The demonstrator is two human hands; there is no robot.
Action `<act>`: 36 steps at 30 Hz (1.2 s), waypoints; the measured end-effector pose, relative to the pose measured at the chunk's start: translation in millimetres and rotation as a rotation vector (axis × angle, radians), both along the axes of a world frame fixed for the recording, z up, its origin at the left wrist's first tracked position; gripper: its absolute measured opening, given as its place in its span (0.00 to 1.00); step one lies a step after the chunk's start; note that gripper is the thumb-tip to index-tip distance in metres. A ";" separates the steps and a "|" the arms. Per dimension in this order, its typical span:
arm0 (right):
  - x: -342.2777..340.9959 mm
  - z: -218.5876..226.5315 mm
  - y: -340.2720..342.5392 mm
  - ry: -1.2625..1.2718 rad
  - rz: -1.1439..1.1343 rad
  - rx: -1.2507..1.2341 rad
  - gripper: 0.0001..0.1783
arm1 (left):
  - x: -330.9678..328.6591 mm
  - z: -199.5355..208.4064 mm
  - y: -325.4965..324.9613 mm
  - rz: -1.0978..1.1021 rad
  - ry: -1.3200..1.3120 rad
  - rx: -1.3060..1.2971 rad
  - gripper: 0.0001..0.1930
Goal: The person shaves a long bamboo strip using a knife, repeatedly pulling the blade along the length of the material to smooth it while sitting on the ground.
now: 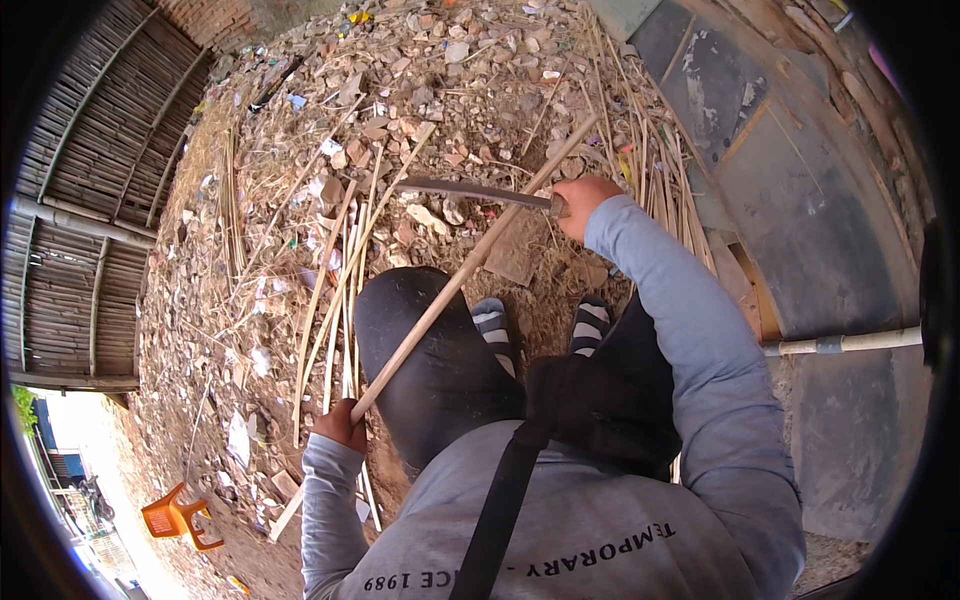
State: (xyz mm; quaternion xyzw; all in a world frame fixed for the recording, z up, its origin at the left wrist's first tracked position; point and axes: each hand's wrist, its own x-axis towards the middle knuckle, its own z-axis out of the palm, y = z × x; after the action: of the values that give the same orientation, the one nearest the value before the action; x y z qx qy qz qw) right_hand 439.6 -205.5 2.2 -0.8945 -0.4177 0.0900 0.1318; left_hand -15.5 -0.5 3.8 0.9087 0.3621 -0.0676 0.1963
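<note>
One bamboo stick [470, 268], one knife [470, 190], two hands.

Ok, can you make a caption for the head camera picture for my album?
Left hand grips a bamboo pole; right hand holds a knife across it, above rubble.

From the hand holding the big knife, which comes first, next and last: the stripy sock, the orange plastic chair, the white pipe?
From the right hand in the head view:
1. Stripy sock, just below the hand, nearest.
2. White pipe, off to the right, by the dark slab.
3. Orange chair, far lower left, farthest.
</note>
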 end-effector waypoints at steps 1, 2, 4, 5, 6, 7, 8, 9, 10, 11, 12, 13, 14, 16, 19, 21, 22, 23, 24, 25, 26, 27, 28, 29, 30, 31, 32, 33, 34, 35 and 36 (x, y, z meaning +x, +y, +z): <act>-8.8 19.7 3.6 0.026 0.010 -0.072 0.19 | -4.8 -3.1 -0.5 0.011 -0.012 0.028 0.08; -13.9 31.1 1.9 0.047 0.008 -0.149 0.18 | -4.9 -4.6 -2.0 0.010 -0.030 0.052 0.09; 16.3 -0.1 -9.3 0.122 -0.128 -0.124 0.18 | 10.6 1.1 -6.7 -0.033 -0.029 0.043 0.10; 31.1 -13.4 -13.7 0.184 -0.253 -0.076 0.17 | 10.4 3.3 -5.8 -0.038 -0.006 0.047 0.10; 37.4 -18.7 -15.0 0.173 -0.247 -0.067 0.17 | 10.5 5.3 -2.6 -0.037 0.008 0.057 0.11; 36.9 -18.5 -15.9 0.129 -0.250 -0.044 0.18 | 7.8 5.1 -1.9 -0.032 0.002 0.062 0.11; 37.0 -18.3 -16.5 0.086 -0.253 -0.022 0.18 | 4.4 3.8 -1.7 -0.032 0.008 0.072 0.11; 36.9 -18.2 -15.7 0.109 -0.219 -0.017 0.17 | 3.5 2.5 -0.9 -0.032 0.014 0.081 0.11; 23.1 -8.7 -6.4 0.112 -0.209 -0.019 0.17 | 0.3 -0.4 -0.7 -0.023 0.017 0.080 0.11; 4.5 1.2 1.9 0.107 -0.119 -0.069 0.17 | -3.3 -4.1 -1.1 -0.015 -0.009 0.084 0.11; -9.6 8.3 5.7 0.105 -0.030 -0.119 0.17 | -6.2 -7.8 -1.8 -0.011 -0.033 0.087 0.12; -16.1 15.7 3.8 0.108 -0.006 -0.134 0.18 | -3.9 -8.6 -2.6 -0.015 -0.047 0.095 0.12; -10.2 8.0 1.9 0.110 -0.007 -0.138 0.18 | -1.5 -9.0 -3.3 -0.016 -0.045 0.090 0.12; 18.9 -20.9 -5.4 0.200 -0.183 -0.032 0.16 | 7.7 -6.3 -4.5 -0.037 -0.031 0.094 0.12; 30.0 -20.4 -7.5 0.146 -0.252 -0.053 0.16 | 5.6 2.9 0.1 -0.066 -0.031 0.125 0.11; 22.8 -10.1 -4.0 0.121 -0.154 -0.109 0.19 | 2.1 7.6 0.5 -0.063 -0.030 0.136 0.10; 10.1 -7.5 0.1 0.126 -0.148 -0.112 0.19 | -0.2 6.8 -0.7 -0.058 -0.024 0.134 0.10; -3.1 -7.4 2.9 0.079 -0.068 -0.096 0.19 | -0.5 6.3 -1.4 -0.055 -0.052 0.137 0.10; -10.7 -6.4 3.7 0.033 0.012 -0.079 0.19 | -1.4 5.8 -2.0 -0.051 -0.080 0.139 0.11; -8.6 2.4 -1.3 0.070 0.027 -0.054 0.18 | 4.3 7.5 -1.2 -0.057 -0.070 0.144 0.12; -4.6 0.1 -3.8 0.067 0.023 -0.053 0.18 | 7.6 10.6 -4.3 -0.060 -0.073 0.145 0.12; 0.4 -5.8 -5.2 0.080 -0.005 -0.074 0.18 | 10.1 14.6 -10.4 -0.065 -0.066 0.139 0.13; 3.8 -7.2 -5.7 0.090 -0.033 -0.094 0.18 | 13.7 20.2 -14.3 -0.068 -0.062 0.135 0.16; 6.8 -8.1 -7.1 0.085 -0.034 -0.093 0.18 | 11.7 22.7 -12.8 -0.107 -0.084 0.151 0.21; 9.3 -8.9 -8.6 0.067 -0.010 -0.055 0.18 | 11.5 22.3 -9.4 -0.108 -0.089 0.152 0.21; 8.5 -9.0 -8.0 0.054 0.019 -0.018 0.19 | 10.2 21.8 -7.0 -0.057 -0.067 0.061 0.22; 7.8 -8.8 -7.3 0.054 0.021 -0.018 0.19 | 9.9 21.8 -5.7 -0.006 -0.045 -0.031 0.23; 6.9 -7.9 -6.7 0.007 0.026 0.051 0.19 | 10.1 23.3 -4.0 -0.018 -0.020 -0.072 0.25; 4.0 -7.6 -5.4 -0.034 0.032 0.120 0.19 | 7.6 21.0 -3.5 -0.016 -0.014 -0.071 0.25; 2.3 -7.1 -3.5 -0.027 0.033 0.122 0.19 | 4.7 16.0 -3.0 0.064 -0.014 -0.218 0.24; 1.2 -6.2 -1.2 -0.024 0.035 0.100 0.20 | 2.4 13.9 -2.8 0.145 -0.014 -0.363 0.23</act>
State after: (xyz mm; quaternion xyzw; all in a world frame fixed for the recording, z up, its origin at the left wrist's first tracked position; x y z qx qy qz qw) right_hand 440.8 -206.7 -4.0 -0.8802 -0.4390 0.0605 0.1698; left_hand -13.1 -3.3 17.7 0.8303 0.4071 -0.1109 0.3640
